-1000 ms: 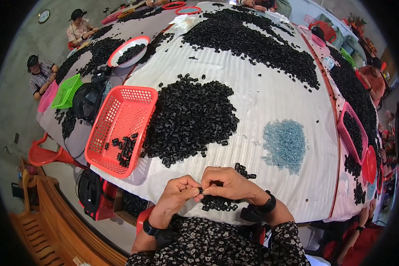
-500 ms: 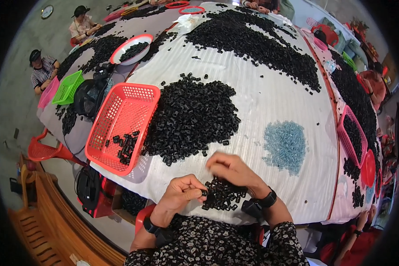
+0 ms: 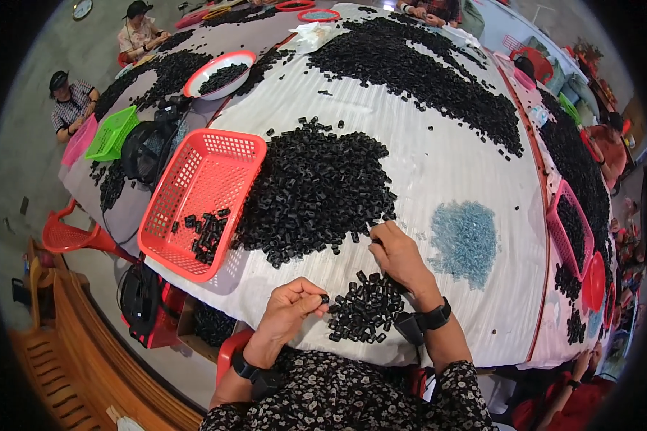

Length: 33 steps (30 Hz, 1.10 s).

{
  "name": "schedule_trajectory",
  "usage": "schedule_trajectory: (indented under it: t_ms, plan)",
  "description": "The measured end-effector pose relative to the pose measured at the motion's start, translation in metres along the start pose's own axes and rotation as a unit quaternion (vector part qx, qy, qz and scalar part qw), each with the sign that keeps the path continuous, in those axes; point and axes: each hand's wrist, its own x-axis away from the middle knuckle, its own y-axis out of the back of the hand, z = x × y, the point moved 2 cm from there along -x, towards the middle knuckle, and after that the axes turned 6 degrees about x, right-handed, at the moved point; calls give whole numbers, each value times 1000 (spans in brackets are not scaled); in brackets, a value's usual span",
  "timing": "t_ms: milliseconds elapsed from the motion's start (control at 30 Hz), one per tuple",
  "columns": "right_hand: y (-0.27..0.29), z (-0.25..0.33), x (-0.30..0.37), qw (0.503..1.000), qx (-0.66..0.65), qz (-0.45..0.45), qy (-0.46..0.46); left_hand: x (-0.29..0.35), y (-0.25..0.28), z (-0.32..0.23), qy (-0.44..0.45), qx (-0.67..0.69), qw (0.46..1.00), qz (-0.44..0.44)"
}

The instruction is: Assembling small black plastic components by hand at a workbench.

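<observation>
My left hand (image 3: 292,309) is closed, pinching a small black plastic piece (image 3: 324,299) between thumb and fingertips. Just right of it lies a small pile of black plastic pieces (image 3: 363,309). My right hand (image 3: 397,253) reaches past that pile to the lower right edge of the large heap of black plastic pieces (image 3: 316,190). Its fingers are bent and drawn together at the heap; whether a piece is between them is hidden. Farther right on the white cloth (image 3: 410,187) is a patch of small clear bluish pieces (image 3: 465,243).
A red plastic basket (image 3: 203,205) with several black pieces stands left of the large heap. A long spread of black pieces (image 3: 417,79) covers the far table. A red-rimmed white basin (image 3: 220,75) and a green basket (image 3: 111,133) are at upper left. Other people sit around the tables.
My right hand has moved away from the small pile, up and to the right, to the large heap's edge. My left hand still holds its piece, shifted slightly left.
</observation>
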Motion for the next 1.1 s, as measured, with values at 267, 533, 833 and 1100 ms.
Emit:
schedule_trajectory:
  t_ms: [267, 533, 833, 1100]
  plan:
    - [25, -22, -1, 997, 11, -19, -71, 1, 3, -2, -5, -1, 1000, -14]
    - [27, -13, 2, 999, 5, 23, -40, -2, 4, -3, -8, -2, 1000, -17]
    - [11, -14, 2, 998, 51, 40, -15, -1, 4, -2, -5, -14, 1000, -24]
    - [21, -16, 3, 984, 150, 71, -62, 1, 2, -4, -17, -28, 998, -45]
